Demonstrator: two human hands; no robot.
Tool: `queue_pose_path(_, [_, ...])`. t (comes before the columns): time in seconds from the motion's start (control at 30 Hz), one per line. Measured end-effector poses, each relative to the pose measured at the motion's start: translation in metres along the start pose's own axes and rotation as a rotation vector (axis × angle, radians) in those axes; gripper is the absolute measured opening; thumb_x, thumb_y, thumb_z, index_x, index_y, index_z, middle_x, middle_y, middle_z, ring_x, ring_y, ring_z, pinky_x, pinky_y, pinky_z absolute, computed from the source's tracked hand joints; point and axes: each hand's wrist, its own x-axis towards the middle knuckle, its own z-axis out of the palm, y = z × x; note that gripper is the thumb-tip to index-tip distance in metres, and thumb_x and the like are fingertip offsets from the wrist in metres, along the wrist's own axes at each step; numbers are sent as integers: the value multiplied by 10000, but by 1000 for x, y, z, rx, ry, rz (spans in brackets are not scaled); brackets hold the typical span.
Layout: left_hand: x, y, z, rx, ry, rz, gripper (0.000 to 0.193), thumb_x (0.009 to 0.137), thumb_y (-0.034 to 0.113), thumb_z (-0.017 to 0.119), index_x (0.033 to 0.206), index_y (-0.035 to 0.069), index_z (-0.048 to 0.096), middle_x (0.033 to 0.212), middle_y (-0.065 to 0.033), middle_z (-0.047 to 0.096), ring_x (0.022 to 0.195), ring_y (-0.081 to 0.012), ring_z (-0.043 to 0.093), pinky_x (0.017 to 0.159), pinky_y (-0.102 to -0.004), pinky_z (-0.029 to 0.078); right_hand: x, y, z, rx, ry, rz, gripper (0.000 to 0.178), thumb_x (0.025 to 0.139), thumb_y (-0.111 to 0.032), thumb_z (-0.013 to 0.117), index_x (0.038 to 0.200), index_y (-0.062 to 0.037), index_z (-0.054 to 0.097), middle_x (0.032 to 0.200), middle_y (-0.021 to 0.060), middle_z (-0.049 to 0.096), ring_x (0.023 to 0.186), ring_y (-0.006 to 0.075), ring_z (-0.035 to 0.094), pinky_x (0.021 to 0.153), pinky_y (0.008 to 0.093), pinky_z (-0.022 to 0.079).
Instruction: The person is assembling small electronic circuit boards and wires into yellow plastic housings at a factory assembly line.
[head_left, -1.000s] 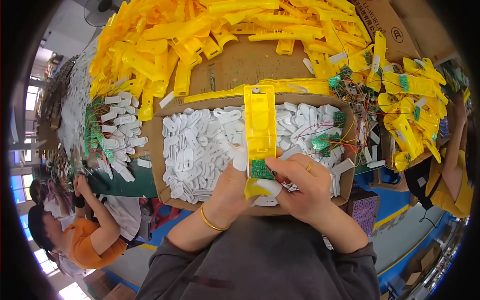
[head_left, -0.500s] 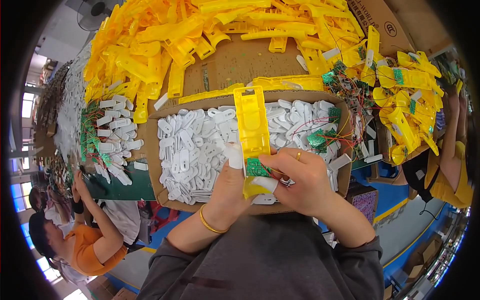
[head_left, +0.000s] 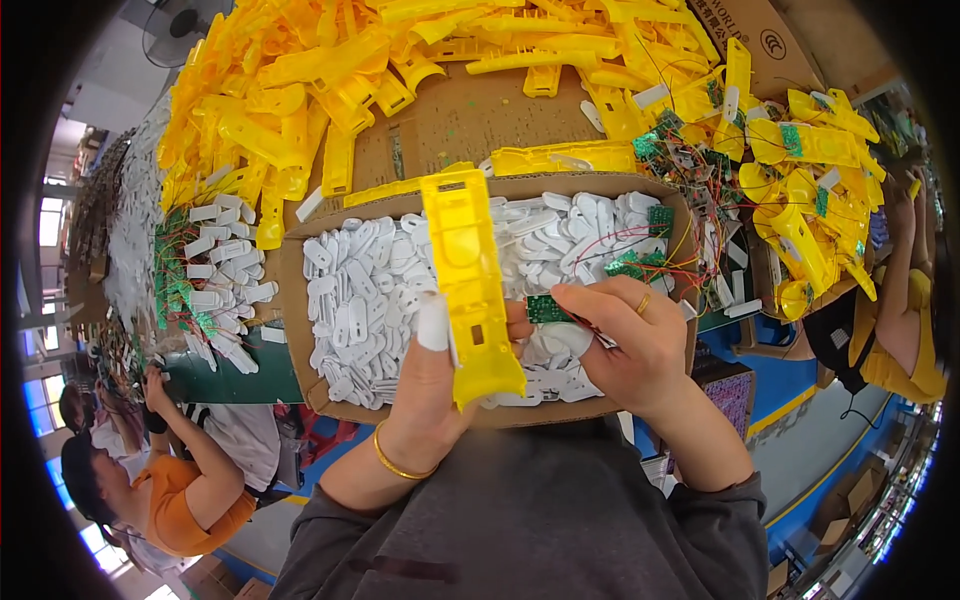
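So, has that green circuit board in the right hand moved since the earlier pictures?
Yes: judged against the cardboard box, the green circuit board has shifted right and slightly forward.

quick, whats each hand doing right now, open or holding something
Left hand: closed, holding a yellow shell.
Right hand: closed, holding a green board.

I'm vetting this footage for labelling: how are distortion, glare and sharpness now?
Head view: the fisheye curves the cardboard box and blackens the corners; head view again: windows at left glare whitish; head view too: the yellow casing looks fairly sharp, the green board too small for fine detail.
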Motion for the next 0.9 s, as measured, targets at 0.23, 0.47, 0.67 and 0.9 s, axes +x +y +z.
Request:
queue_pose_path(0.23, [-5,3,3,11,-59,-35,616,891,537,413,1225,23,463,1187,-114,547,1078,-221,528,850,-320,451,-1,5,-3,38,-44,9,255,629,19,707,872,-31,650,694,67,598,578,179,578,489,259,454])
queue_pose_path(0.47, [-3,-7,1,159,-39,112,568,897,506,422,1225,43,448,1155,-114,560,1027,-220,549,820,-329,471,-1,0,1,44,-137,165,315,616,88,644,910,-27,647,671,71,580,561,185,565,486,259,449])
queue_pose_path(0.67, [0,-10,1,239,-34,227,475,931,396,440,1217,18,472,1134,-98,587,995,-182,577,836,-309,465,-1,1,2,7,-138,168,341,605,89,654,927,-21,641,665,70,572,556,174,557,491,261,443])
queue_pose_path(0.9, [12,-9,-16,47,-39,111,613,896,552,374,1196,26,475,1122,-102,572,993,-184,573,834,-323,478,6,-27,8,281,-76,137,346,619,-3,742,943,-61,636,663,27,568,567,147,554,491,254,429])
